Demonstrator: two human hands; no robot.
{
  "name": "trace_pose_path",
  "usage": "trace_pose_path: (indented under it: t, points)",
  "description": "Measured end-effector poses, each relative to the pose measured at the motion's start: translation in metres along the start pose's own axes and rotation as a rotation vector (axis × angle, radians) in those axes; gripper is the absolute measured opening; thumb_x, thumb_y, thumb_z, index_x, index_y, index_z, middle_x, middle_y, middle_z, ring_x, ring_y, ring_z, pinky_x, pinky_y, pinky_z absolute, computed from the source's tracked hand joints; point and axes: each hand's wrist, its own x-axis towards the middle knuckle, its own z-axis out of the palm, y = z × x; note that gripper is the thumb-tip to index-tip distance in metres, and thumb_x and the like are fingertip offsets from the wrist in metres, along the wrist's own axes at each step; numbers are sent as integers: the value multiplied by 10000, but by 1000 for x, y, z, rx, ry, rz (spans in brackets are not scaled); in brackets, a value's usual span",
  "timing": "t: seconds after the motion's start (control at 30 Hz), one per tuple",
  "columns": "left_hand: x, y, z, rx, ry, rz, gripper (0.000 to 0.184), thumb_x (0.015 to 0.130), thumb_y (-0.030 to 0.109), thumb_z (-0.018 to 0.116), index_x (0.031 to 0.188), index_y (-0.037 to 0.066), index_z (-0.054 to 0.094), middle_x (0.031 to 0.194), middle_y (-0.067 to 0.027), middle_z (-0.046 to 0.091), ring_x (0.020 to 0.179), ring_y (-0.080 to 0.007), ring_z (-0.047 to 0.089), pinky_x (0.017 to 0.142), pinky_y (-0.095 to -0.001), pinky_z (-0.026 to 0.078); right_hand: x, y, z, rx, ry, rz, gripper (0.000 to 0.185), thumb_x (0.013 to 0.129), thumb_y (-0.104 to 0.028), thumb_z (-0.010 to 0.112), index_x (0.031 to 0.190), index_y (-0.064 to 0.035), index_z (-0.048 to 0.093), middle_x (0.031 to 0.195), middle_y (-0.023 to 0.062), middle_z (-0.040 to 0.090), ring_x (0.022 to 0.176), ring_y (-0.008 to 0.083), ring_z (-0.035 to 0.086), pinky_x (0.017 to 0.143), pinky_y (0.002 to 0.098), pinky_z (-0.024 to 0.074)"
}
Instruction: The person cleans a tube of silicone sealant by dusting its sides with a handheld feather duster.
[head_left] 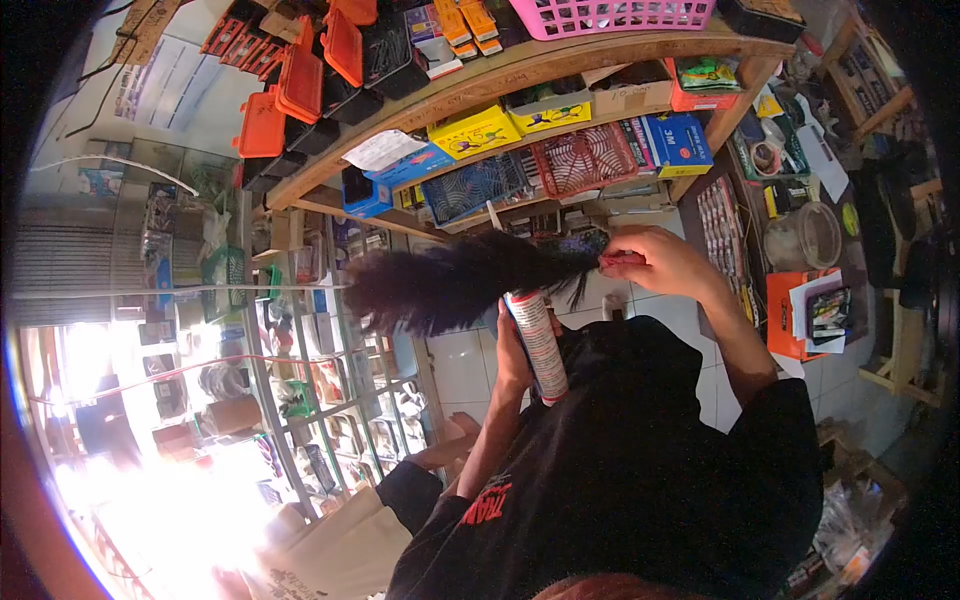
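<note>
My left hand (512,352) is closed around a white sealant cartridge (538,345) with small print and a pale nozzle (493,214). The cartridge stands slightly tilted in front of my dark shirt. In my right hand (660,262) is the red handle of a dark feather duster (450,283). Its feathers stretch leftward and lie across the upper part of the cartridge, hiding the base of the nozzle. Some fingers of my left hand are behind the cartridge.
A wooden shelf (520,75) ahead carries orange-lidded boxes (300,85), a pink basket (615,14) and yellow boxes (478,130). To the left are glass display shelves (310,420). Another person's forearm (445,448) shows at lower left. A clear tub (803,238) stands at right.
</note>
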Motion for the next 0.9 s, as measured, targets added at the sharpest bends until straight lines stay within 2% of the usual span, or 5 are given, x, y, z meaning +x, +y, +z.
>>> trace_pose_path:
  t: [0.2,0.5,0.6,0.8,0.9]
  points:
    - [2,0,3,-4,-47,14,654,1003,529,123,1090,35,543,801,-109,612,748,-218,598,711,-337,491,4,0,-5,184,-393,323,287,947,-267,552,945,3,649,654,52,575,547,157,544,535,298,438]
    - [3,10,15,14,12,-79,633,1003,544,171,1177,50,527,930,-134,652,761,-217,633,701,-334,518,9,2,-10,429,-551,416,356,1011,-321,430,972,-10,597,621,5,524,518,88,485,477,254,389]
    - [3,4,5,-123,35,-99,573,1007,519,222,1210,61,501,920,-115,651,761,-211,639,677,-320,523,10,-7,-9,467,-478,445,288,995,-302,481,1061,-31,553,635,17,561,529,107,501,493,271,407]
    - [4,2,4,-100,105,-69,533,1003,514,267,1175,79,524,885,-93,643,734,-199,638,658,-311,526,12,-2,-14,78,-334,-62,322,890,-269,668,1068,-34,539,751,88,646,637,158,615,585,312,462]
    - [4,3,7,-106,109,-77,537,1001,518,266,1151,80,537,878,-87,642,730,-197,637,654,-313,525,15,-10,-23,97,-394,146,349,883,-340,663,1013,-28,576,806,109,656,705,207,649,654,368,489]
